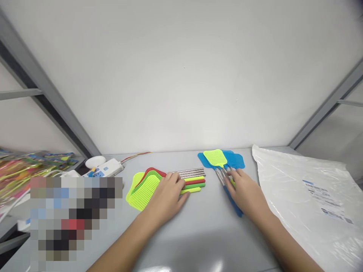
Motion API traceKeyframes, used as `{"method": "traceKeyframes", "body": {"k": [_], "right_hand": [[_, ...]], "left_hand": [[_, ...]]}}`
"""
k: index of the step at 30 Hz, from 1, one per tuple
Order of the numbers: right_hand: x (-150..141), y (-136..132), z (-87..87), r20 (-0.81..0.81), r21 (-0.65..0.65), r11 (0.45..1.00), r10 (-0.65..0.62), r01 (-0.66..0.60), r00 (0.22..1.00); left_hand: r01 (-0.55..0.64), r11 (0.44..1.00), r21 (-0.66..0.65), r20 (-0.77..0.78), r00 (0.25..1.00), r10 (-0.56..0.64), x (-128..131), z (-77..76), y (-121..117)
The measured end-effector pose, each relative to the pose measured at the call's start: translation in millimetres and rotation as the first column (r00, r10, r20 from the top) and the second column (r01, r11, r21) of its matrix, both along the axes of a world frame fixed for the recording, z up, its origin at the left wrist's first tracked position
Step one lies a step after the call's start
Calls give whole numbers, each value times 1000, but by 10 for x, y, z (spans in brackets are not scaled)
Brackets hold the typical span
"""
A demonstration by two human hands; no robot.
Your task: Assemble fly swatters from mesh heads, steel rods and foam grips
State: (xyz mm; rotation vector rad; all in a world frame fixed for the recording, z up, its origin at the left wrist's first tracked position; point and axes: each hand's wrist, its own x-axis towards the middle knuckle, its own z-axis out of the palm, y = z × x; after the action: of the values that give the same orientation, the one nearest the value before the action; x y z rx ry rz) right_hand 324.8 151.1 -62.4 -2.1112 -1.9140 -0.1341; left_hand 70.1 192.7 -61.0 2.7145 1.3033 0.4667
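Several fly swatters lie on the grey table in two groups. In the left group, yellow-green, green and red swatter heads overlap, with coloured handles pointing right. My left hand is closed over their shafts near the handles, hiding part of them. Several bare metal rods lie just behind those handles. To the right, a yellow-green fly swatter rests on top of blue fly swatters. My right hand has its fingers round the yellow-green swatter's handle; the blue handles extend beside it toward me.
A large white plastic bag with a printed label covers the table's right side. At the left stand a white power strip and a white rounded object. Packaged colourful items lie farther left. A pale wall closes the back.
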Motion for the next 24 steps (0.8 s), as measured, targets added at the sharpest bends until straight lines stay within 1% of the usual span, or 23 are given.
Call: {"method": "traceKeyframes", "body": {"k": [2,4,6,9,12,15,18,20,24], "right_hand": [[-106,15,95,1,-13,994,106,-105,994],[-237,90,196,-13,-56,974,221,-222,975],[-372,239,277,-25,-106,943,315,-316,949],[-548,577,326,-18,-142,904,405,-403,914],[-685,930,297,-32,-159,857,492,-490,870],[-793,1177,241,-82,-212,781,584,-587,807],[-866,1301,193,-134,-268,701,653,-661,746],[-895,1344,170,-155,-291,663,679,-690,718],[-925,1389,131,-162,-300,635,701,-711,694]], "left_hand": [[10,1000,9,-30,1000,-10,-20,-6,3],[29,1000,5,-33,999,-28,-24,-22,-8],[49,999,-7,-21,999,-49,-15,-35,-31],[92,996,-16,-10,996,-92,22,-33,-89],[150,988,-32,6,989,-150,86,-30,-159],[205,978,-40,89,976,-200,145,-54,-212],[228,973,-21,200,955,-219,167,-89,-242],[234,972,-20,278,935,-219,166,-101,-254],[255,966,-36,465,860,-210,162,-94,-270]]}}
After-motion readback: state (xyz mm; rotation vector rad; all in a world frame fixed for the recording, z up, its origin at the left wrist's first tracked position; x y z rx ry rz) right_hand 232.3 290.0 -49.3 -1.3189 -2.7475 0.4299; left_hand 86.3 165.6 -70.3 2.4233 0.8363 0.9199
